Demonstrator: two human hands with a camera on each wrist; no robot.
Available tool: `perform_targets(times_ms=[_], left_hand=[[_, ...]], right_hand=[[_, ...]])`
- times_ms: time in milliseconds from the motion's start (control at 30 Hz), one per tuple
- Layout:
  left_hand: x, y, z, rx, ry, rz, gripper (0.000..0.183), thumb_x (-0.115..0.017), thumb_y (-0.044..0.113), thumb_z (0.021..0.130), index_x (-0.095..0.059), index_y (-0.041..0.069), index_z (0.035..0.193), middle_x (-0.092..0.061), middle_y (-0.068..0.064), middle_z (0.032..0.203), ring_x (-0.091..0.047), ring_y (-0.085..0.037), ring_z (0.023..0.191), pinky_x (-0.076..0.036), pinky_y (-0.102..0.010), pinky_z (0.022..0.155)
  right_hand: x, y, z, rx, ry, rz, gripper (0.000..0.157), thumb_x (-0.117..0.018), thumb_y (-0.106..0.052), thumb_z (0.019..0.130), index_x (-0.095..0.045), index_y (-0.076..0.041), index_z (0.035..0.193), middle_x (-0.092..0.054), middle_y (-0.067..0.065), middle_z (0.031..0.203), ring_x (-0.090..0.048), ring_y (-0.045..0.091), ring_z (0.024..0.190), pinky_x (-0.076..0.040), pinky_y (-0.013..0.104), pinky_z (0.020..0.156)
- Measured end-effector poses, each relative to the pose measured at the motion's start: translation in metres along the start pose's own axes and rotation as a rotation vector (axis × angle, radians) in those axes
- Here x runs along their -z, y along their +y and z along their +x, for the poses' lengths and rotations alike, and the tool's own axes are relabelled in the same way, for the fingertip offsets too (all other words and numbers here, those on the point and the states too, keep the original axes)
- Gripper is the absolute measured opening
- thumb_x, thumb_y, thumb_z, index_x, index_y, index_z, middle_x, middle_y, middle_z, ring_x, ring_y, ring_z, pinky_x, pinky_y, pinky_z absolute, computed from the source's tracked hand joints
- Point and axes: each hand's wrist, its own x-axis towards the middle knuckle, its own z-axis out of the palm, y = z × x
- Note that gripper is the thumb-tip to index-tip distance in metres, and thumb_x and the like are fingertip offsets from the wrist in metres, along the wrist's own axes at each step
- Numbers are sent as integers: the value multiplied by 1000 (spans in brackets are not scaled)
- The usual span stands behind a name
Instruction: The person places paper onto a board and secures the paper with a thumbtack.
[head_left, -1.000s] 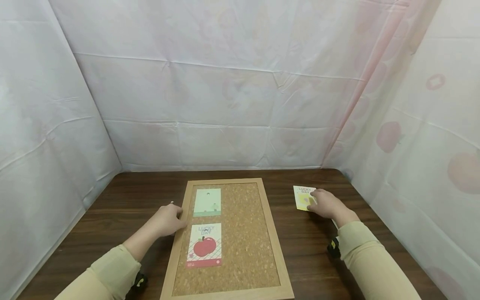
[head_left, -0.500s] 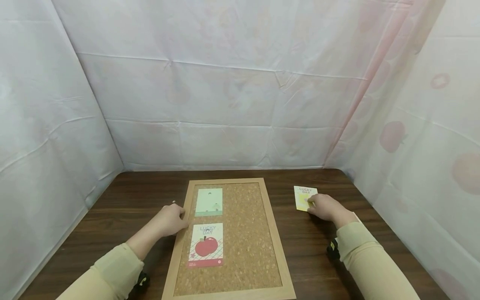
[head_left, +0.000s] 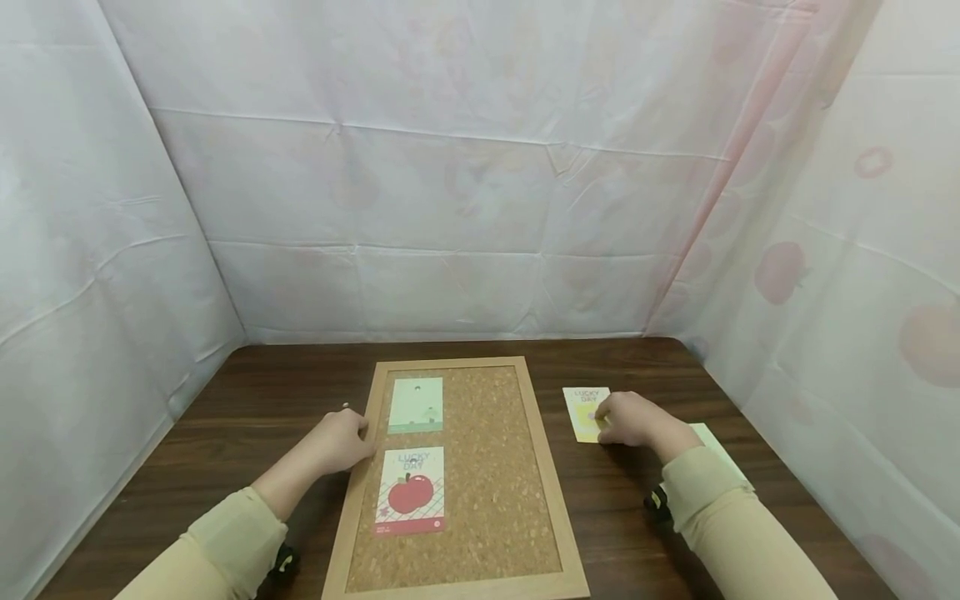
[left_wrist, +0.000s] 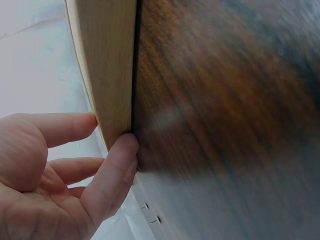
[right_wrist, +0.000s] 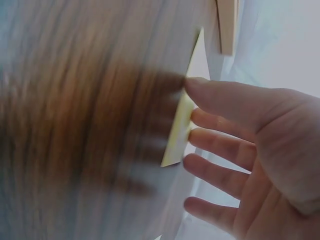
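In the head view a wood-framed cork board (head_left: 495, 475) lies on the dark table. My left hand (head_left: 337, 442) holds the board's left frame edge; the left wrist view shows its fingertips (left_wrist: 124, 145) against the wooden frame. On the board's left half are a pale green card (head_left: 415, 400) and, below it, a white card with a red apple (head_left: 409, 496). Right of the board, my right hand (head_left: 633, 418) pinches a white and yellow "LUCKY DAY" card (head_left: 581, 421) by its right side. In the right wrist view the thumb presses that card's face.
Another pale green card (head_left: 712, 443) lies partly hidden by my right forearm. Two small pins (left_wrist: 152, 213) are on the table beyond my left hand. Whitish printed curtains (head_left: 450, 192) stand behind and at both sides of the table (head_left: 277, 371).
My right hand has slid the yellow card left and slightly nearer to me, toward the board. The pale green card under the right forearm has come into sight. My left hand stays put.
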Motion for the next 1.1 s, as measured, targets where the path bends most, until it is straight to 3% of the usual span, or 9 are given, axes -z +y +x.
perform_targets(times_ms=[233,433,600,800,933,1100], left_hand=[[3,-1,-1,-6,6,0,25,-68,7,88,-68,-8,109,-55,-7,63,-53,-14,48,-44,-27,46],[3,1,-1,3,-3,3,32,-68,7,88,-67,-9,115,-56,-7,62,-52,-13,46,-43,-27,45],[3,1,-1,-2,-8,-4,35,-68,7,89,-66,-10,119,-57,-7,62,-53,-14,47,-45,-28,46],[1,0,0,-1,3,11,5,-68,7,88,-67,2,88,-55,-6,59,-52,-14,47,-44,-27,46],[1,2,0,-1,4,8,6,-68,6,88,-64,4,85,-54,-6,59,-52,-14,47,-44,-27,46],[0,2,1,0,9,14,7,-69,7,87,-64,3,83,-54,-6,60,-54,-14,48,-44,-27,46]], right_hand=[[3,-18,-3,46,-28,0,31,-85,-15,78,-76,-2,105,-72,11,110,-54,20,83,-50,41,78],[6,-17,-4,50,-16,9,33,-84,-20,82,-74,-3,108,-70,11,112,-61,24,95,-52,46,85],[14,-15,-8,12,31,44,58,-81,-32,86,-64,5,127,-62,23,127,-60,40,114,-49,56,93],[20,-14,-8,-145,-5,29,96,-79,-59,81,-48,6,145,-44,31,148,-48,50,129,-43,68,96],[21,-11,-3,-190,-53,21,104,-78,-67,77,-48,7,145,-45,31,146,-48,50,129,-42,69,95],[19,-7,3,-195,-104,40,107,-80,-65,75,-47,9,144,-45,33,145,-47,51,130,-42,66,98]])
